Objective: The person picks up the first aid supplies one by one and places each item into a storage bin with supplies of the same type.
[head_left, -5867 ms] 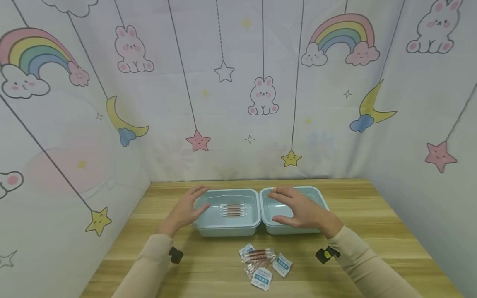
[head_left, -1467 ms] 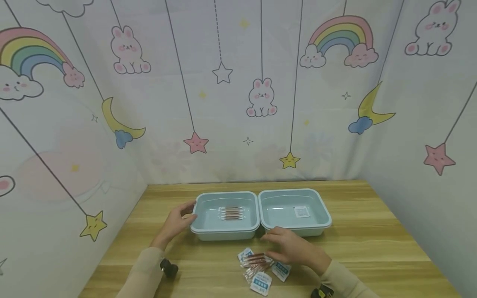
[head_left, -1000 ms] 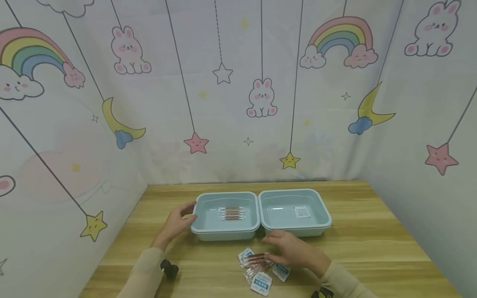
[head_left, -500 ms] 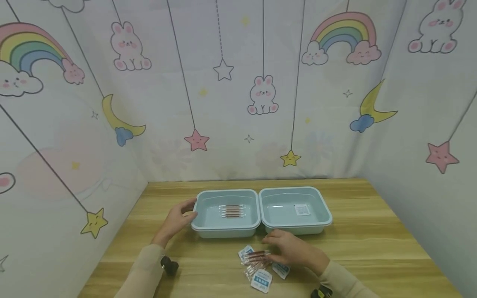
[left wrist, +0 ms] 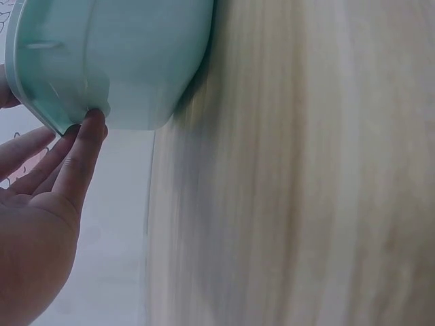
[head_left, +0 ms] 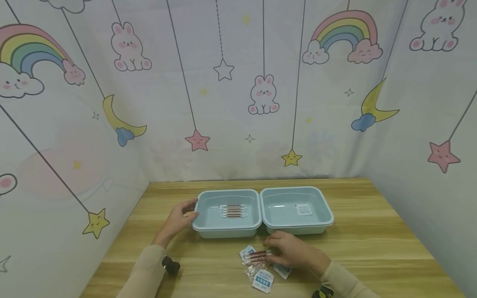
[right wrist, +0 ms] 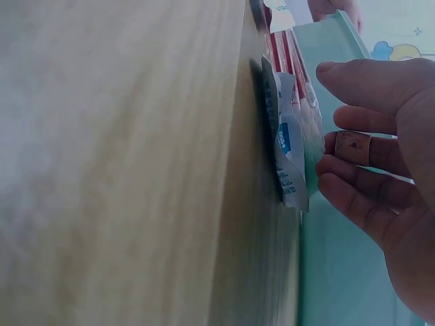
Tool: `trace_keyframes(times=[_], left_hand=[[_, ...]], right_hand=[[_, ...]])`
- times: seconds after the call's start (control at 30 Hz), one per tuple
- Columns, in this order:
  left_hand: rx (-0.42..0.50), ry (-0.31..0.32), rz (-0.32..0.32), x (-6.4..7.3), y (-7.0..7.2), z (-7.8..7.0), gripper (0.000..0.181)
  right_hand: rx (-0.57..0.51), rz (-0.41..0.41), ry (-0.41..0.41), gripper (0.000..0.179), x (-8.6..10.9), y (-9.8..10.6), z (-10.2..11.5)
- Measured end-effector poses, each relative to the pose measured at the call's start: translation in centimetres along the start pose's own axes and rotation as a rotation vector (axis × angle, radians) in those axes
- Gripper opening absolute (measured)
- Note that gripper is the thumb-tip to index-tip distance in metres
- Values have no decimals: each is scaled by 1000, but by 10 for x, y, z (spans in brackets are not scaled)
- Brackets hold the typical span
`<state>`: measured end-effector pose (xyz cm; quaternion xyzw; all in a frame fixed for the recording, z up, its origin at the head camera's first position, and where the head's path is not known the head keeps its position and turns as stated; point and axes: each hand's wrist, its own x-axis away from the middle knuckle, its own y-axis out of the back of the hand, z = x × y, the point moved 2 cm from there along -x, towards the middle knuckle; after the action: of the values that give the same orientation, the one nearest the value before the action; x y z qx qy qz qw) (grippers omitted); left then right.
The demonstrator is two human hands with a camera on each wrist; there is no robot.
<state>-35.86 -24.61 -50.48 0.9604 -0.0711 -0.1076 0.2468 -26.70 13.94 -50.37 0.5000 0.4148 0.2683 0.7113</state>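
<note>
My left hand touches the outer wall of the left light-blue tub at its left end, fingers straight along it in the left wrist view. In that tub lies a clear pack of brown cotton swabs. The right tub holds one small white sachet. My right hand hovers at the right side of a pile, thumb and fingers apart. The pile has clear swab packs on top of blue-and-white sachets. One sachet stands close to the fingertips in the right wrist view.
Both tubs stand side by side on a wood-grain table, rims nearly meeting. A printed curtain with rabbits and stars encloses the back and sides. Black wrist cameras sit on both sleeves.
Since the oldest frame, a sachet has appeared in the right tub. My right hand came down from over that tub to the pile; my left went to the left tub's end. Lately both barely move.
</note>
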Motion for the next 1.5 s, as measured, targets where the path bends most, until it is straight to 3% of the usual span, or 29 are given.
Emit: trace_keyframes(times=[0.8, 1.03, 1.27, 1.5], left_hand=[[-12, 9, 6, 2, 1, -6, 54], [-7, -1, 21, 5, 0, -17, 56], [-16, 6, -3, 2, 1, -5, 53], [-8, -1, -7, 3, 1, -4, 54]], right_hand=[[-49, 119, -49, 26, 0, -6, -2], [-63, 90, -7, 16, 0, -3, -1], [-75, 42, 5, 13, 1, 0, -2], [-90, 6, -25, 12, 4, 0, -3]])
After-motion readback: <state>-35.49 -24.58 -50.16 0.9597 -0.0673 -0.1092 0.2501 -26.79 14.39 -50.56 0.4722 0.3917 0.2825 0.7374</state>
